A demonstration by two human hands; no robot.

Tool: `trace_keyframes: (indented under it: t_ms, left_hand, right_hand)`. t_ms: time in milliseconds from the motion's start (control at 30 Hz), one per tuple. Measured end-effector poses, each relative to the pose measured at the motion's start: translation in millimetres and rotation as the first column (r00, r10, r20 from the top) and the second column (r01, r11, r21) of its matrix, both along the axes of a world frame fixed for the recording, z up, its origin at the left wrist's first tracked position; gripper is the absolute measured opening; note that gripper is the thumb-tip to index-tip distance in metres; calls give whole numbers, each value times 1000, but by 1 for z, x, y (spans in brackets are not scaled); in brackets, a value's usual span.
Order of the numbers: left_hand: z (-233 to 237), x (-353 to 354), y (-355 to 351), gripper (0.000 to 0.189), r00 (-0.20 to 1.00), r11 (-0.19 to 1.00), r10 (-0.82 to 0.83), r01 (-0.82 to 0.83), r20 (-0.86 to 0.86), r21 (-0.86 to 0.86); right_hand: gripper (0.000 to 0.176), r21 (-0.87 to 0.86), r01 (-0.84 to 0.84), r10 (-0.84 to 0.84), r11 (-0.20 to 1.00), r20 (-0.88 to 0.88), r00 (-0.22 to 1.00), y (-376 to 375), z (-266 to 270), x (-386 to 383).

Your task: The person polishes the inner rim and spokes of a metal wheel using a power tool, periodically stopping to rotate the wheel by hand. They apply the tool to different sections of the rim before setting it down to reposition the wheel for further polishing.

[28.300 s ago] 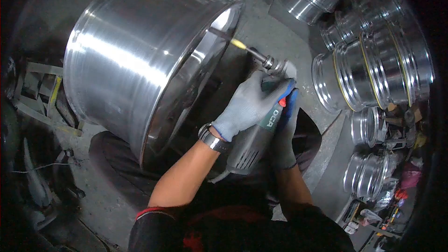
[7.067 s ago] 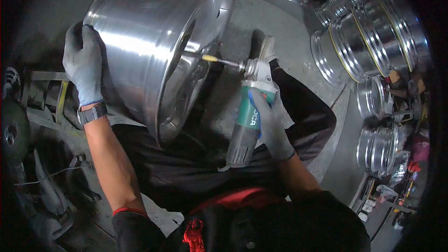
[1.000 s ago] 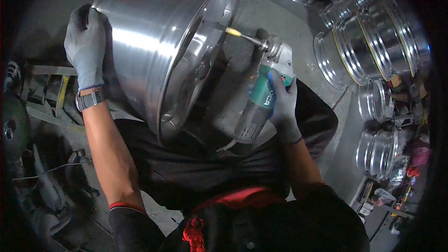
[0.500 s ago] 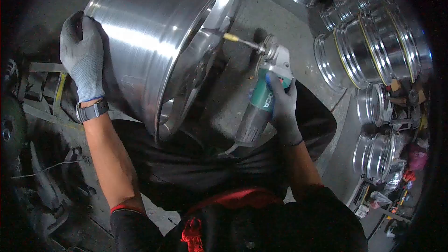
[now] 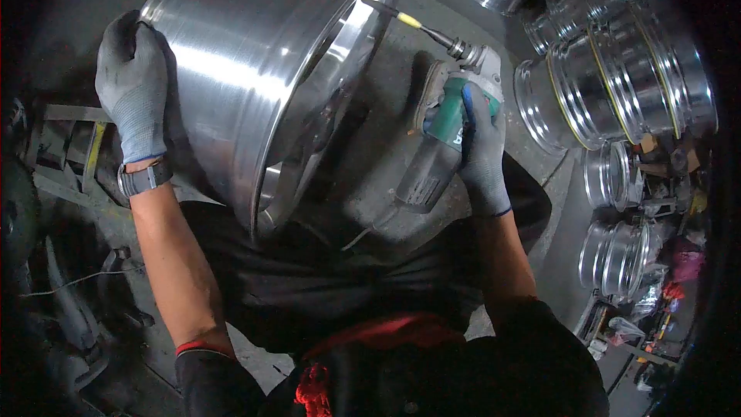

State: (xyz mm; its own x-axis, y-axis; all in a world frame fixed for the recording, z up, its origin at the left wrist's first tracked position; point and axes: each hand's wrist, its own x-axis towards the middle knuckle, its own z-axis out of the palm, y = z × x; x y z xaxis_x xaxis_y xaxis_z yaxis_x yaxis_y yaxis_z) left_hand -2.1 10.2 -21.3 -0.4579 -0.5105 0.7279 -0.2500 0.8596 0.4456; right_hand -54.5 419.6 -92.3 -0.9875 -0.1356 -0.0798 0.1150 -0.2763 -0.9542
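Observation:
A large polished alloy wheel (image 5: 231,69) lies on its side before me, its spoked face turned to the right. My left hand (image 5: 131,62), in a grey glove, holds the edge of its barrel at the left, the fingertips partly hidden. Gripped in my gloved right hand (image 5: 485,139) is a green and grey angle grinder (image 5: 432,170), its body slanting up to the right. From its head a spindle with a yellow band (image 5: 409,20) points up-left, and the dark tapered tip overlaps the wheel's bright lip in this view.
Several polished wheels (image 5: 610,85) stand in a row at the right, with smaller rims (image 5: 614,259) below them. Tools and scraps clutter the far right. A metal frame (image 5: 73,147) stands at the left on the concrete floor. The grinder's cord (image 5: 363,238) runs by my legs.
My right hand has moved up and to the right with the grinder, bringing its tip from inside the wheel's face up to the outer lip. My left hand stays on the wheel.

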Motion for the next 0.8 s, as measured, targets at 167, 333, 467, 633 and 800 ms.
trace_keyframes:
  t_ms: [167, 333, 467, 633, 800]
  left_hand:
    - [0, 0, -3, 35, 1000, 1000, -3, 3, -14, 4]
    - [-4, 1, -7, 35, 1000, 1000, -7, 7, 1, -15]
    - [0, 0, -1, 35, 999, 999, -31, 32, -24, 8]
    - [0, 1, -1, 35, 1000, 1000, -9, 9, -2, -6]
    - [-6, 0, -5, 35, 999, 1000, -27, 27, -27, -15]
  right_hand:
    - [37, 58, 4, -2, 998, -28, 1000, 8, -17, 2]
    - [39, 50, -70, 70, 996, 3, 998, 8, -2, -2]
    - [40, 2, -32, 32, 999, 0, 999, 5, 8, -15]
    - [32, 114, -2, 9, 993, -60, 998, 2, 12, -12]
    - [32, 130, 32, -22, 991, -83, 996, 0, 16, -15]
